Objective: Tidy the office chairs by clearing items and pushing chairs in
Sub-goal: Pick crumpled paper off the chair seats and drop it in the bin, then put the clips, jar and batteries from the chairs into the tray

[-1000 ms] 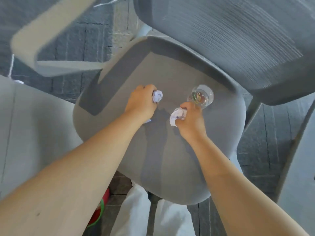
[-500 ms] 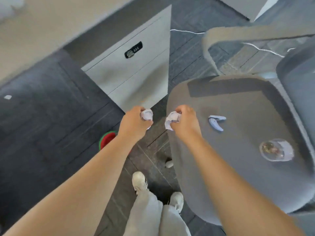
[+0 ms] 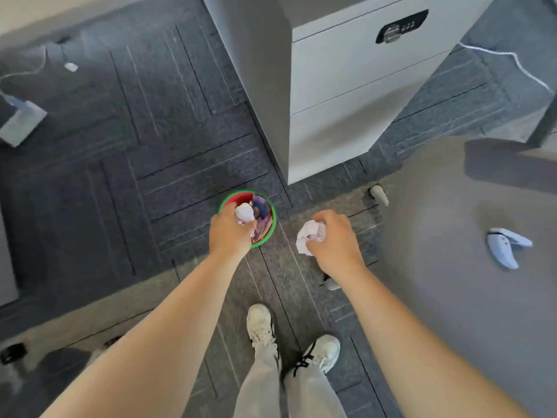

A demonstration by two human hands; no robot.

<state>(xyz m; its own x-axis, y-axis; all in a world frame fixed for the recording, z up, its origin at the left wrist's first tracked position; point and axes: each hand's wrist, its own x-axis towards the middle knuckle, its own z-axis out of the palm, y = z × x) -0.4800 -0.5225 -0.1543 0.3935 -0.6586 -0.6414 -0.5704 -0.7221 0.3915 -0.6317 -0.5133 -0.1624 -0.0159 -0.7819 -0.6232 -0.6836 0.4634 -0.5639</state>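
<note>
Fingers (image 3: 250, 229) of our left hand (image 3: 230, 233) are curled tight around a crumpled ball of white paper (image 3: 244, 213), and we hold it directly above a small round bin (image 3: 272, 227) with a green rim and red inside. That bin stands on the dark grey carpet floor (image 3: 120, 146) and already has colourful scraps in it. Far to the left on the floor lies a pale blue box-like object (image 3: 21, 122), with a thin white cable (image 3: 27, 70) near it. Moving right, our right hand (image 3: 337, 242) is also closed, its fingers (image 3: 319, 221) gripping a second crumpled paper ball (image 3: 310, 236) that sticks out on the hand's left side; this hand is just beside the bin, over the carpet, not over the opening. Below the hands we see our two white sneakers (image 3: 262, 324) and pale trouser legs. Behind the hands stands a light grey drawer cabinet (image 3: 346, 95) with a dark lock panel (image 3: 402, 25) on its top drawer. On the right is the wide grey seat of the office chair (image 3: 437, 251), with parts of its base showing beneath the seat edge. A white game controller (image 3: 506, 245) lies on that seat, well apart from both hands. Another white cable (image 3: 506, 58) trails across the floor at the upper right.
</note>
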